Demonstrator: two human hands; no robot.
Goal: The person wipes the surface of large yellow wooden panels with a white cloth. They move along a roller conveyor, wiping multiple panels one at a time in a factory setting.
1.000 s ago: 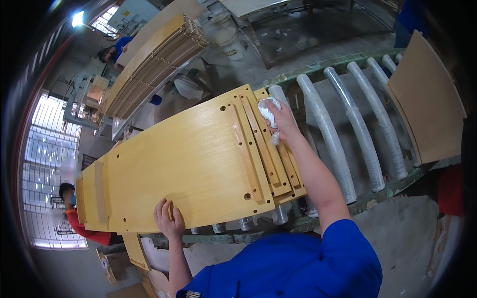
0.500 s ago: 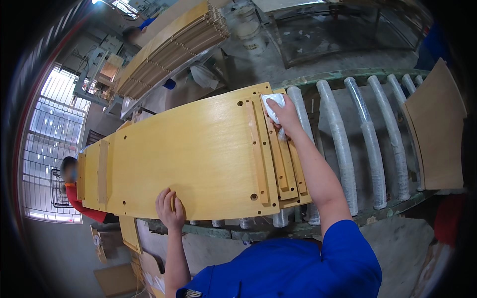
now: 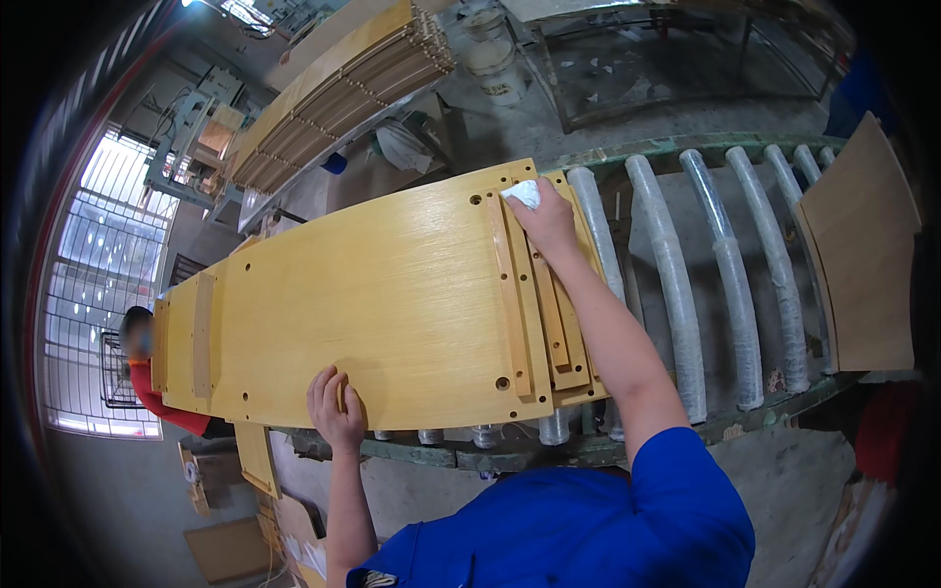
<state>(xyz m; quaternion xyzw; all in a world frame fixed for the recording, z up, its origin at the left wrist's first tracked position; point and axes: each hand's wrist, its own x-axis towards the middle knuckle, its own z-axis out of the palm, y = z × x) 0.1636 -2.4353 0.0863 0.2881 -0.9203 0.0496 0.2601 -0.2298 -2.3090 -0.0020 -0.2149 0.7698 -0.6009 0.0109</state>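
A long yellow varnished wooden panel lies flat in front of me on top of other panels. Near its right end runs a wooden strip with small holes. My right hand grips a white cloth and presses it at the panel's far right corner, by the strip's far end. The fingers are closed around the cloth and partly hidden. On the panel's near edge rests my left hand, fingers stretched out over the surface, holding nothing.
The panels lie on a conveyor with plastic-wrapped rollers. A brown board leans at the right end. Beyond the panel, a tall stack of boards sits on a bench. A person in a red sleeve is at the panel's left end.
My right hand has shifted slightly left with the cloth, from the lower panels' edge onto the top panel's corner. My left hand has barely moved.
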